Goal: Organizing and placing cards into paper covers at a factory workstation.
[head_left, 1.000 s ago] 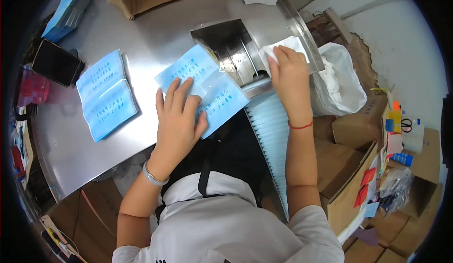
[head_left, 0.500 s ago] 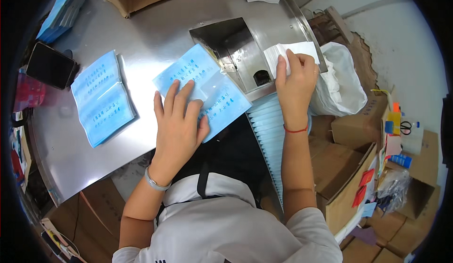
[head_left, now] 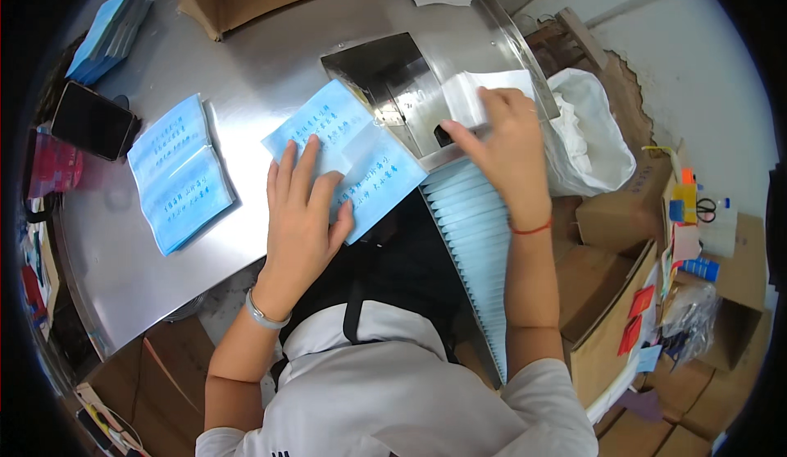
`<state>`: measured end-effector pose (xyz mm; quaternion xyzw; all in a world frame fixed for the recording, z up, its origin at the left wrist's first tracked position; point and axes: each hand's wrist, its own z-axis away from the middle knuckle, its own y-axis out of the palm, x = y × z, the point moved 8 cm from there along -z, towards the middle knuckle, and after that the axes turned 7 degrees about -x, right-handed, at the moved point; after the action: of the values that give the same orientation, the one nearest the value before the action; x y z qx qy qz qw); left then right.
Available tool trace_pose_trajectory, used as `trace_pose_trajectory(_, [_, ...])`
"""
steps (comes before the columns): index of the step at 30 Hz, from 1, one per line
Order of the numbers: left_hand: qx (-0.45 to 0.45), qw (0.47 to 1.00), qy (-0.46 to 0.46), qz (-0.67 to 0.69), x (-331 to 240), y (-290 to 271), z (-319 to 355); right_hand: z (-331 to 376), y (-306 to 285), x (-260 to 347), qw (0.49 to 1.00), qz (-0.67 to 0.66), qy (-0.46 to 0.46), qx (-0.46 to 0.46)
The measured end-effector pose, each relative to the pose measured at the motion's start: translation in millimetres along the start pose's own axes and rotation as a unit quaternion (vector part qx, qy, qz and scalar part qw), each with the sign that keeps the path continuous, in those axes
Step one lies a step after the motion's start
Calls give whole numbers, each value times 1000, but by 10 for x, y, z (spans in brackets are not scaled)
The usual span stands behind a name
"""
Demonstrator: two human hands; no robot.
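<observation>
Flat on a blue printed sheet [head_left: 379, 180] with a clear film band across it lies my left hand [head_left: 299, 195], fingers stretched out and pressing its left part. The sheet rests on the metal table near the front edge, partly hidden by that hand. My right hand [head_left: 510, 150] is over a small stack of white paper slips [head_left: 463, 96] at the table's right side. Its thumb is spread away from the fingers, which are slightly blurred, and nothing shows between them. Left of my left hand is a second pile of blue printed sheets [head_left: 180, 178].
A dark recess [head_left: 385, 72] is set in the metal table [head_left: 254, 72]. Below its right edge stands a pleated blue stack [head_left: 467, 244]. A white bag [head_left: 602, 137] and cardboard boxes [head_left: 607, 268] are at the right. A phone [head_left: 92, 121] stands far left; an open carton [head_left: 270, 2] is behind.
My right hand has shifted slightly and turned, its thumb swinging out to the left away from the fingers. My left hand stays on the blue sheet. The view has shifted a little.
</observation>
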<state>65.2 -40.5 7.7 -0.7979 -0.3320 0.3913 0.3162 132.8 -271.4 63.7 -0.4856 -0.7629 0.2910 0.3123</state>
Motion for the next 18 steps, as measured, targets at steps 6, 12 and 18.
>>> trace_pose_trajectory(6, [-10, 1000, -23, 9, -44, -33, -63, 59, 68, -82, 996, 82, 33, -22])
trace_pose_trajectory(12, [-44, 998, -35, -22, -41, -97, -47, 35, -17, -91, 999, 38, -2, 0])
trace_pose_trajectory(18, [53, 996, -32, 70, 104, 62, 11, -19, -134, -5, 994, 68, -60, -67])
